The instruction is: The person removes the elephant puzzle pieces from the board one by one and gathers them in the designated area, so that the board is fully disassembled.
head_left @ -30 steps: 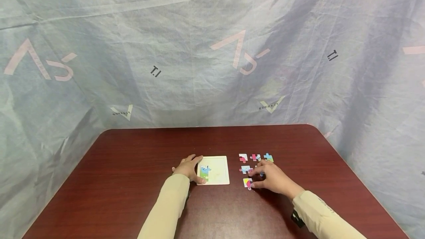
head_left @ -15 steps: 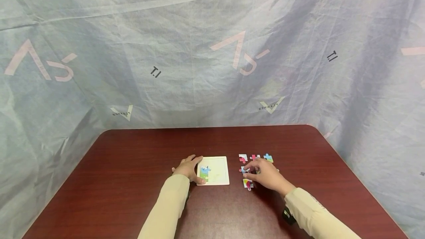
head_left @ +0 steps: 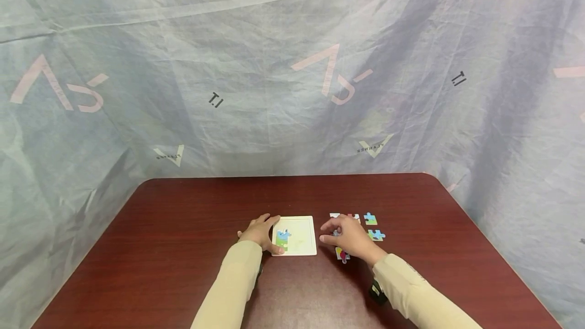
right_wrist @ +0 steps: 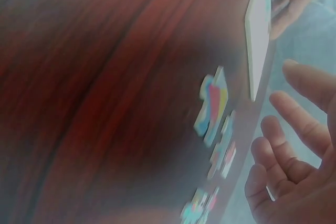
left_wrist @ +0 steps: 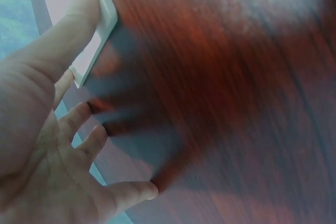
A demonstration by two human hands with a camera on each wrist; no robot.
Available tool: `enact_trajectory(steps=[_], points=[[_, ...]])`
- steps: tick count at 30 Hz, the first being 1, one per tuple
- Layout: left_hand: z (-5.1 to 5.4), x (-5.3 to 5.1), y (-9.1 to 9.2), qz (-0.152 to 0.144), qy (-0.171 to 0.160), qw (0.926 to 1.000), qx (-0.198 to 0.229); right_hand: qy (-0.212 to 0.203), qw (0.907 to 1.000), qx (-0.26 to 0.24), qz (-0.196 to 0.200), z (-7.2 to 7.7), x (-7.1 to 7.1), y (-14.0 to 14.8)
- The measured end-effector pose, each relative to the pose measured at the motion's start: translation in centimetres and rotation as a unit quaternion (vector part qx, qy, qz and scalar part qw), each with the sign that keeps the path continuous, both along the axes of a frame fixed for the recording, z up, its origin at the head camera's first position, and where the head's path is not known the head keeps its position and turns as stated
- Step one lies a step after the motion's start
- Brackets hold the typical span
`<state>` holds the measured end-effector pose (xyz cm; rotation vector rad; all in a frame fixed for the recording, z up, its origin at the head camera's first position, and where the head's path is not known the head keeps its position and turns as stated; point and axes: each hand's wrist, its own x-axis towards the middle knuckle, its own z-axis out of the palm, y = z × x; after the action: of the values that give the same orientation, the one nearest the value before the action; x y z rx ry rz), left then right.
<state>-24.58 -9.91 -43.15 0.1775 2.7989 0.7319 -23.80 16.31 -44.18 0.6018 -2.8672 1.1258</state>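
Observation:
A shallow white puzzle tray (head_left: 302, 237) lies on the table, with joined blue and green jigsaw pieces (head_left: 283, 239) along its left side. My left hand (head_left: 259, 232) rests at the tray's left edge, fingers spread; the thumb lies on its near-left corner, as the left wrist view also shows. My right hand (head_left: 351, 237) hovers right of the tray, above loose jigsaw pieces, thumb and index finger apart. In the right wrist view no piece shows between its fingers (right_wrist: 302, 121). A yellow and red jigsaw piece (head_left: 342, 255) lies just below this hand, which partly hides others.
A blue and green jigsaw piece (head_left: 370, 219) and another blue-green piece (head_left: 377, 235) lie right of the right hand. Red and white pieces (head_left: 354, 217) show behind it. The dark red wooden table (head_left: 183, 248) meets a grey fabric curtain (head_left: 256, 131) at the back.
My right hand has moved left from over the right-hand pieces toward the tray, uncovering a blue-green piece and covering others. The left hand stays at the tray.

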Motion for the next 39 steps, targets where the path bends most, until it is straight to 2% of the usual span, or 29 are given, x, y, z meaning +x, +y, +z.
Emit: enact_trajectory(steps=[8,15,23,30,35,39], points=[[0.1,0.1,0.1,0.003,-0.001,1.0000,0.000,-0.008,0.9999,-0.009,0.004,0.2,-0.3,-2.2],[0.1,0.1,0.2,0.008,-0.001,1.0000,-0.002,-0.002,0.9999,0.008,0.008,0.0,-0.8,-4.0],[0.6,0.3,0.2,0.006,-0.003,1.0000,-0.002,0.003,0.9989,0.036,0.028,0.2,-1.3,-5.7],[0.3,0.1,0.2,0.012,-0.001,0.9999,-0.012,0.008,0.9980,0.049,0.040,0.3,-1.4,-6.8],[0.0,-0.1,0.2,0.017,-0.007,0.9998,-0.008,0.006,0.9964,0.075,0.038,0.3,-1.6,-7.6],[-0.1,-0.2,0.2,0.018,-0.011,0.9997,-0.009,0.022,0.9934,0.108,0.034,0.3,-1.9,-8.4]])
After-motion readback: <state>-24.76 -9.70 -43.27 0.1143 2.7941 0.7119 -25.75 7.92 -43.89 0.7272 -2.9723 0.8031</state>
